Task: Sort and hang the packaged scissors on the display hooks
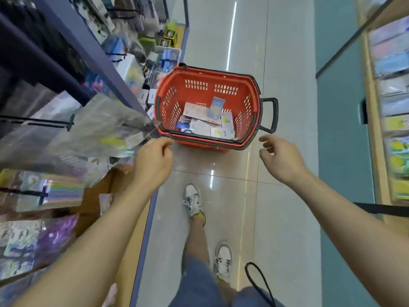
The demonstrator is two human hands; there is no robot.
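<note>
Red shopping basket (212, 95) of flat packages (203, 125) at 12 o'clock; left hand (152, 160), right hand (281, 156) loosely curled, empty, at 6.

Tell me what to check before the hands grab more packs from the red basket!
1. Left hand empty: ok.
2. Right hand empty: ok.
3. Packs lie in the red basket: ok, several at the bottom.
4. Basket close ahead of both hands: ok.
5. Which packs hold scissors: cannot tell, too blurred.
6. Free display hook: cannot tell, that side is blurred.
</note>
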